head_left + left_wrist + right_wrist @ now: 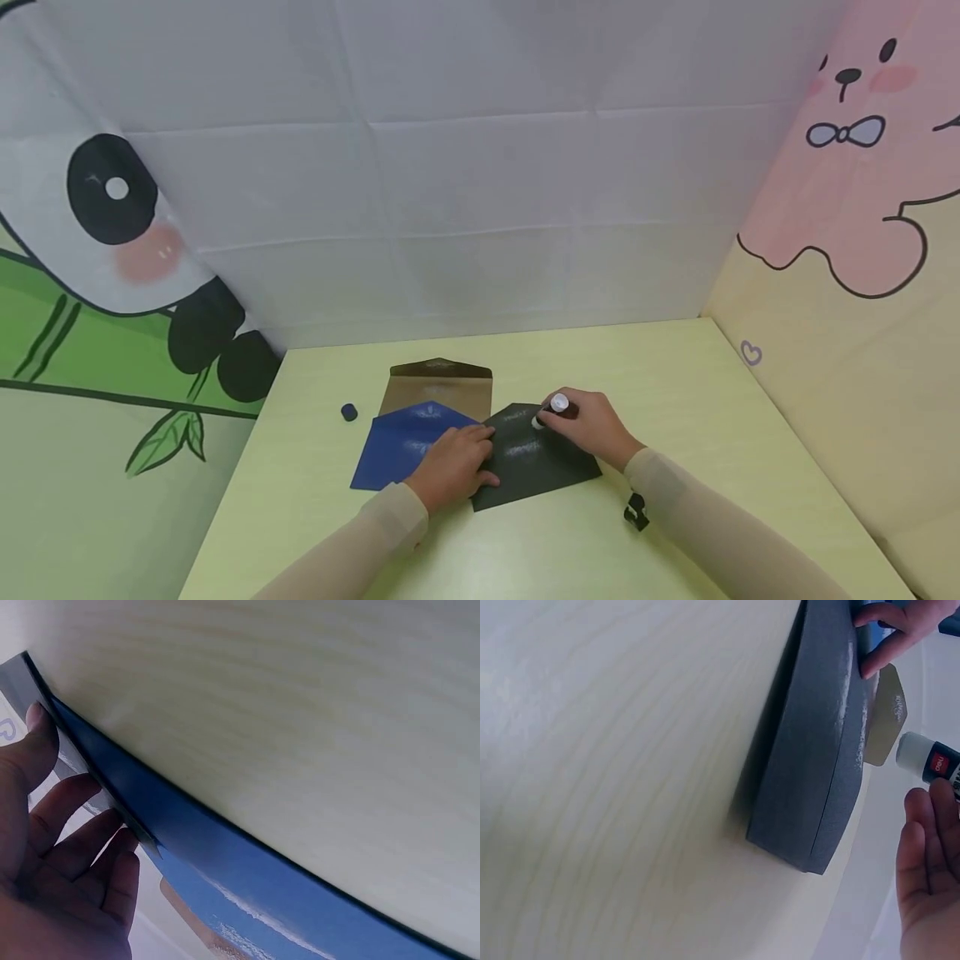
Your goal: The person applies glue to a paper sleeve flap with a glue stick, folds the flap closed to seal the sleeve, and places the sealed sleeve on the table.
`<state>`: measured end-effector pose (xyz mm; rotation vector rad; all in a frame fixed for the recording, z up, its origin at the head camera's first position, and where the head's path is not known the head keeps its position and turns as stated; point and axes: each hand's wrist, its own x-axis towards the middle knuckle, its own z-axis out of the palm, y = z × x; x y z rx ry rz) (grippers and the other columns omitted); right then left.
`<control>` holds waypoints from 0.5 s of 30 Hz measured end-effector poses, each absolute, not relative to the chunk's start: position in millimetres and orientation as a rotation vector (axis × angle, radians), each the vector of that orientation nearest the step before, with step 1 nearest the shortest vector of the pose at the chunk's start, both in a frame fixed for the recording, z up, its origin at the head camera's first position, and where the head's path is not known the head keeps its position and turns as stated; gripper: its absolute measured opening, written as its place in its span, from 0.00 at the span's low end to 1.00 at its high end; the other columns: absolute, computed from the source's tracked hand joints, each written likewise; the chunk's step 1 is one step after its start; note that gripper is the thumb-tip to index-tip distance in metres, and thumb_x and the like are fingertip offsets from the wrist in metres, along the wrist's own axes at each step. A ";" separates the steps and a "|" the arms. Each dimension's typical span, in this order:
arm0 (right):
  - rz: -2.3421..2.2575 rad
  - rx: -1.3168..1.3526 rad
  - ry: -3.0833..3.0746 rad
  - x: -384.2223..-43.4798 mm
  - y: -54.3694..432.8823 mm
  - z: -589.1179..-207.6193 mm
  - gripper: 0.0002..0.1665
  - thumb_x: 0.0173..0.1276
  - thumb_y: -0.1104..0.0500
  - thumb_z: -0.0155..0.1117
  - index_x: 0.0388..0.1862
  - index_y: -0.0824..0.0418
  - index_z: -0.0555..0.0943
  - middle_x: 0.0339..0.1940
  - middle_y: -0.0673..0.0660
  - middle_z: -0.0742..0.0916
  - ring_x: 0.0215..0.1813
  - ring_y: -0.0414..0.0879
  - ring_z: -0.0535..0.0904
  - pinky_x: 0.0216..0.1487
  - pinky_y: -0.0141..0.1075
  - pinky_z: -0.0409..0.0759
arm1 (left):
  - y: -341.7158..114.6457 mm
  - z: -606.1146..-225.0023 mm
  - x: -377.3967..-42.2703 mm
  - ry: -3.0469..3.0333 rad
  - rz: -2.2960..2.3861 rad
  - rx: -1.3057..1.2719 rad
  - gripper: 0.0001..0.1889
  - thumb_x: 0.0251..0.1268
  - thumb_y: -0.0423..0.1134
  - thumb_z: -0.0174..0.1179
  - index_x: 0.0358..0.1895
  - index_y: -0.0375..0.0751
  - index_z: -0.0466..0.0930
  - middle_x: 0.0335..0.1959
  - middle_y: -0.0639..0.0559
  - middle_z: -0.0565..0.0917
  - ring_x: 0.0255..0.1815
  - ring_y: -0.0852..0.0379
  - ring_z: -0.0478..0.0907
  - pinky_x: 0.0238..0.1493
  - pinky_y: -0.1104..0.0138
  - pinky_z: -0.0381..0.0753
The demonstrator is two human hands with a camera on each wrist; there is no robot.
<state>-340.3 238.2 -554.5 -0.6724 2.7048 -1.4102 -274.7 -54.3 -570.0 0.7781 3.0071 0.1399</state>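
My right hand [592,421] holds a glue stick [935,760], a dark tube with a white end and a small red label. It is tilted over the upper right of a dark grey envelope [536,471]; whether it touches the paper I cannot tell. Fingers of my left hand [453,467] rest on the left edge of that envelope, with the thumb spread to the side. Under its left edge lies part of a blue envelope [386,458]. Behind them a brown envelope [435,390] lies with its darker flap at the far side.
A small dark blue cap [348,412] lies on the pale wooden table [300,467], left of the envelopes. Beside the right sleeve is a small black item [636,512]. A white cloth wall [480,275] rises behind the table, with printed cartoon panels at both sides.
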 end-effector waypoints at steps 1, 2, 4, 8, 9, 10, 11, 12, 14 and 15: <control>-1.442 -0.659 2.694 -339.8 239.6 -553.8 0.08 0.81 0.53 0.84 0.51 0.53 0.95 0.47 0.51 0.98 0.45 0.38 0.89 0.52 0.32 0.89 | -53.9 -569.1 -274.2 3.006 0.139 0.774 0.21 0.74 0.61 0.82 0.50 0.47 0.96 0.81 0.44 0.88 0.85 0.43 0.84 0.80 0.46 0.86; -1.464 -0.647 2.691 -339.5 240.7 -553.3 0.08 0.81 0.52 0.84 0.52 0.53 0.95 0.48 0.52 0.98 0.45 0.38 0.89 0.51 0.31 0.89 | -53.5 -568.1 -273.6 3.005 0.140 0.768 0.21 0.74 0.61 0.82 0.51 0.47 0.96 0.81 0.44 0.88 0.85 0.43 0.83 0.80 0.46 0.86; -1.492 -0.619 2.687 -338.6 243.5 -552.2 0.09 0.80 0.53 0.85 0.52 0.53 0.95 0.48 0.52 0.98 0.44 0.39 0.89 0.51 0.30 0.89 | -52.7 -566.6 -273.0 3.003 0.141 0.758 0.22 0.75 0.61 0.82 0.52 0.47 0.96 0.82 0.44 0.88 0.86 0.43 0.83 0.80 0.46 0.85; -1.499 -0.576 2.692 -337.8 248.6 -550.6 0.10 0.80 0.53 0.85 0.53 0.54 0.94 0.49 0.54 0.98 0.44 0.40 0.89 0.50 0.29 0.88 | -50.7 -562.8 -271.4 2.995 0.153 0.735 0.22 0.75 0.60 0.82 0.53 0.46 0.96 0.82 0.44 0.87 0.86 0.43 0.82 0.81 0.45 0.84; -1.501 -0.556 2.684 -337.4 249.9 -550.2 0.10 0.80 0.54 0.85 0.54 0.55 0.94 0.50 0.55 0.98 0.45 0.41 0.88 0.50 0.30 0.88 | -50.2 -561.8 -271.0 2.993 0.155 0.731 0.22 0.75 0.60 0.82 0.53 0.45 0.96 0.83 0.44 0.87 0.86 0.43 0.82 0.81 0.45 0.84; -1.501 -0.540 2.679 -337.1 250.8 -550.0 0.11 0.81 0.53 0.84 0.54 0.55 0.94 0.50 0.55 0.98 0.45 0.42 0.88 0.49 0.30 0.87 | -49.6 -560.7 -270.5 2.989 0.158 0.727 0.22 0.75 0.60 0.82 0.53 0.45 0.96 0.83 0.44 0.87 0.86 0.43 0.82 0.82 0.44 0.84; -1.504 -0.523 2.672 -336.8 251.8 -549.7 0.11 0.81 0.53 0.84 0.55 0.56 0.94 0.51 0.56 0.98 0.46 0.43 0.88 0.50 0.30 0.87 | -49.2 -559.6 -270.2 2.986 0.157 0.724 0.22 0.75 0.60 0.82 0.53 0.45 0.96 0.83 0.44 0.87 0.86 0.43 0.82 0.82 0.44 0.84; -1.511 -0.500 2.664 -336.3 252.6 -549.3 0.12 0.81 0.53 0.84 0.55 0.56 0.93 0.51 0.56 0.98 0.47 0.43 0.88 0.50 0.30 0.87 | -48.7 -558.5 -269.9 2.984 0.155 0.722 0.22 0.75 0.60 0.82 0.54 0.45 0.96 0.83 0.44 0.87 0.86 0.42 0.82 0.82 0.45 0.84; -1.541 -0.461 2.626 -334.9 254.0 -548.1 0.13 0.82 0.52 0.83 0.56 0.57 0.93 0.51 0.57 0.98 0.48 0.44 0.89 0.51 0.31 0.87 | -48.3 -556.5 -269.2 2.982 0.147 0.720 0.22 0.75 0.60 0.82 0.54 0.45 0.96 0.83 0.44 0.87 0.86 0.43 0.82 0.82 0.45 0.83; -1.559 -0.444 2.601 -333.9 254.4 -546.9 0.13 0.82 0.52 0.83 0.56 0.57 0.92 0.51 0.58 0.98 0.48 0.44 0.90 0.52 0.30 0.88 | -48.2 -555.3 -268.8 2.980 0.147 0.720 0.22 0.75 0.60 0.82 0.54 0.45 0.96 0.83 0.44 0.87 0.86 0.42 0.82 0.83 0.45 0.83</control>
